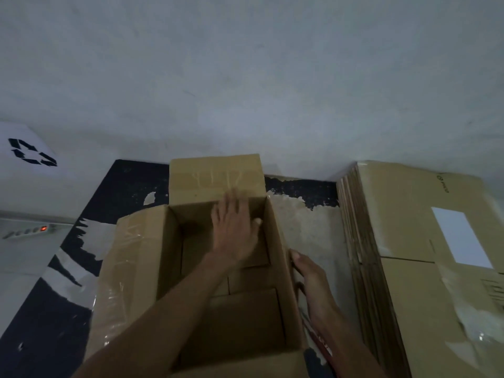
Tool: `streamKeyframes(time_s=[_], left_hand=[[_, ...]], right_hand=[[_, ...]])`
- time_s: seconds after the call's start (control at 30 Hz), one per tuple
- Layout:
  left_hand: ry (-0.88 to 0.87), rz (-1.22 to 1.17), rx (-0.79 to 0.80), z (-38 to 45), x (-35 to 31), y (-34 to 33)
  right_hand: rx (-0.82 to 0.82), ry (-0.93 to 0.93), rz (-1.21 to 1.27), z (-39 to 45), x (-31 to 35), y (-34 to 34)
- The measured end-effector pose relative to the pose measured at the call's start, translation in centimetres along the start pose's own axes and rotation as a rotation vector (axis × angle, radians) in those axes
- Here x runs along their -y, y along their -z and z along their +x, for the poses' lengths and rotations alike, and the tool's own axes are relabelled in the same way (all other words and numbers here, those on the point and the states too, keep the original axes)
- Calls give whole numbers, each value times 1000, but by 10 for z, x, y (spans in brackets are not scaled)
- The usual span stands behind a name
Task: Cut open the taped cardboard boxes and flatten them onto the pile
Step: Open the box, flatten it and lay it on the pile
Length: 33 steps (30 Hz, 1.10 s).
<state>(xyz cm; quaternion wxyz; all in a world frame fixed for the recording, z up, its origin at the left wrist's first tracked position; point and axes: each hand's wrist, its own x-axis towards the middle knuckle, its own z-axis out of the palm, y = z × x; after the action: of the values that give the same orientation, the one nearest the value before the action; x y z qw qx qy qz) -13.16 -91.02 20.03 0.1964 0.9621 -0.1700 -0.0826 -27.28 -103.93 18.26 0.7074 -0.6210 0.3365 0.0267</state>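
An open brown cardboard box (136, 268) stands on the floor in front of me, its flaps folded outward and clear tape on the left flap. My left hand (234, 230) reaches inside with straight, spread fingers against the far wall. My right hand (313, 285) lies against the outside of the box's right wall, thumb near the rim and fingers hidden. A red and dark object (323, 343), too hidden to identify, shows under my right wrist. The pile of flattened boxes (409, 241) lies to the right.
A grey wall (245, 77) rises just behind the box. The floor (308, 230) is patchy black and bare concrete. A power strip (27, 230) with a red light lies at the left, below a white sheet with a recycling symbol (32, 155).
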Motion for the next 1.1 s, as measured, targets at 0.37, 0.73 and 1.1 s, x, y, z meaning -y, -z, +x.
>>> streamKeyframes(time_s=[0.37,0.73,1.1], left_hand=[[275,-806,222,-84,-57,-1],[506,-1520,21,-140,40,119],[307,-1806,-20,-151,80,117]], right_hand=[[-239,-13,19,-22,-19,52],[312,-130,-20,-69,14,-1],[351,297,91,-110,101,-2]])
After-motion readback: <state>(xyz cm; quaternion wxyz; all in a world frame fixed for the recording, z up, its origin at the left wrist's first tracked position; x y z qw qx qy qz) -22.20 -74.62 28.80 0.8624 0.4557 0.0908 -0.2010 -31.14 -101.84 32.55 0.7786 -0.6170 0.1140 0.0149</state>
